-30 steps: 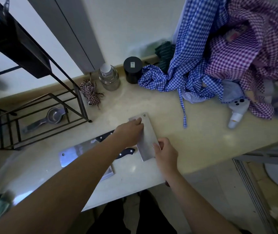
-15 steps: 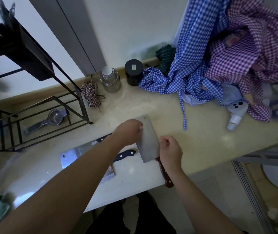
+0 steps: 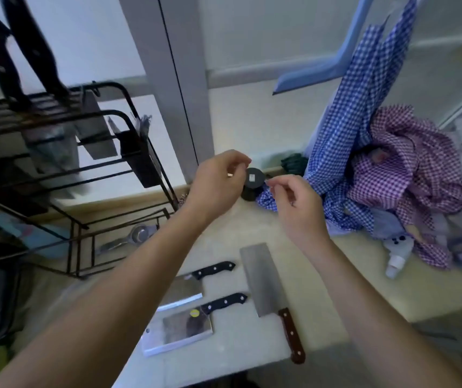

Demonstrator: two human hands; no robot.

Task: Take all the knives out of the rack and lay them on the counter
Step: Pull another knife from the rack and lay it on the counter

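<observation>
3 cleavers already flat on the counter (image 3: 322,278). The brown-handled cleaver (image 3: 263,281) runs front-to-back, blade pointing away toward the wall, handle toward the near edge w/ its tip right at that edge. The two black-handled cleavers (image 3: 196,306) sit just left of it, laid crosswise, long axis roughly left-right w/ handles pointing right toward the brown one's blade; the front one has a yellow sticker. Rack (image 3: 78,169) is black wire, back left of the counter, and 2 dark-handled knives (image 3: 19,54) still stand in its top slots, handles up & tilted left, blades hanging down thru the bars (blurry). Left hand (image 3: 218,183) and right hand (image 3: 297,203) are both up in the air over the counter, empty, fingers loosely curled, not gripping anything. Counter is pale beige stone-ish. Pale wall behind, black jar (image 3: 252,186) at the back, pile of blue and purple checked cloth (image 3: 378,177) on the right.
</observation>
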